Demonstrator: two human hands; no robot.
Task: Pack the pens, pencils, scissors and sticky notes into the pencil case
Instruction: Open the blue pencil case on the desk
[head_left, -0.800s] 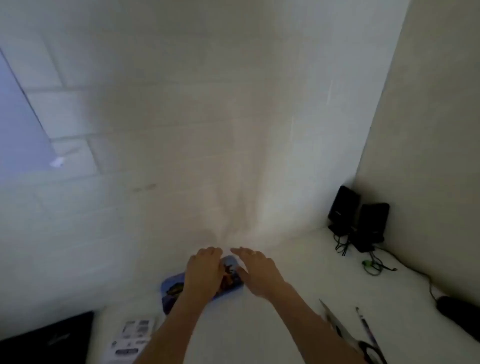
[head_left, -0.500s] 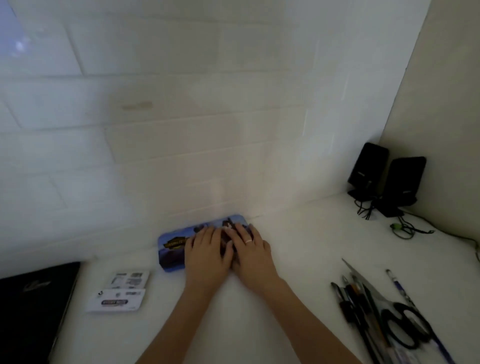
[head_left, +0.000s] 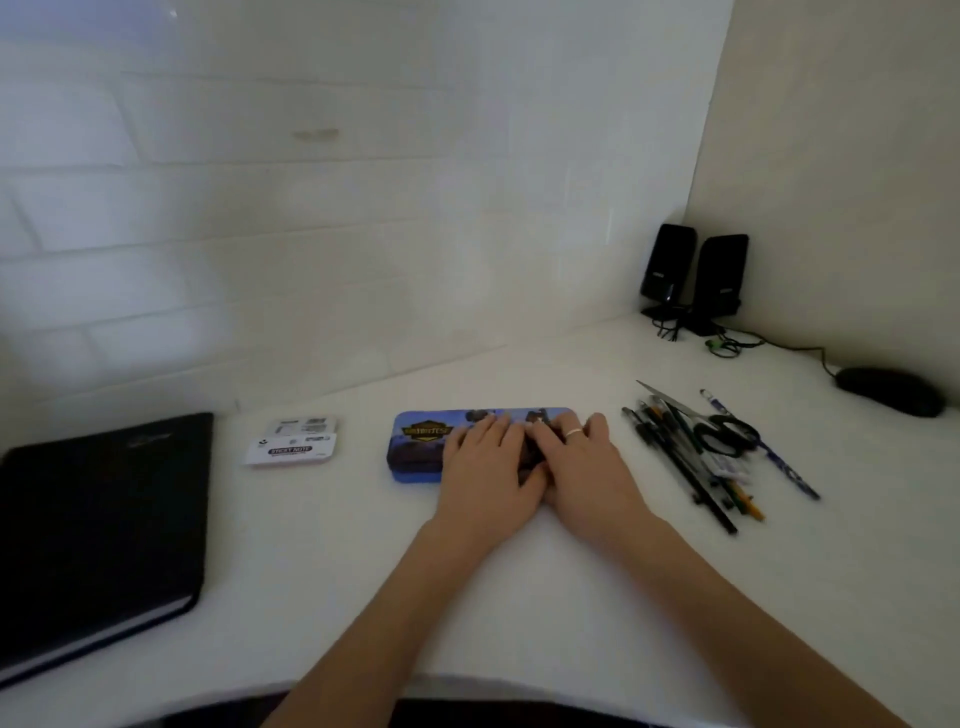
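The white counter (head_left: 545, 597) runs back to a tiled wall (head_left: 363, 234) and meets a plain side wall on the right; its near edge curves across the bottom of the view. Bare surface lies open in front of the pencil case (head_left: 421, 441) and on both sides of the forearms.

The blue pencil case lies closed, lengthwise along the wall, with a clear strip of counter behind it. Both hands lie flat, palms down, on its right half. The left hand (head_left: 488, 467) and the right hand (head_left: 582, 467) touch side by side, fingers (head_left: 493, 431) stretched forward and close together, gripping nothing. The right hand wears a ring.

Left of the case, well apart, lie the sticky notes (head_left: 291, 447) in two packs, one overlapping the other. Farther left lies a black folder (head_left: 98, 530). Just right of the right hand lies a loose heap of pens and pencils (head_left: 680, 462) with the scissors (head_left: 724, 436) on top. In the far right corner stand two black speakers (head_left: 696, 275) with cables, and a black mouse (head_left: 888, 389) nearer the edge.
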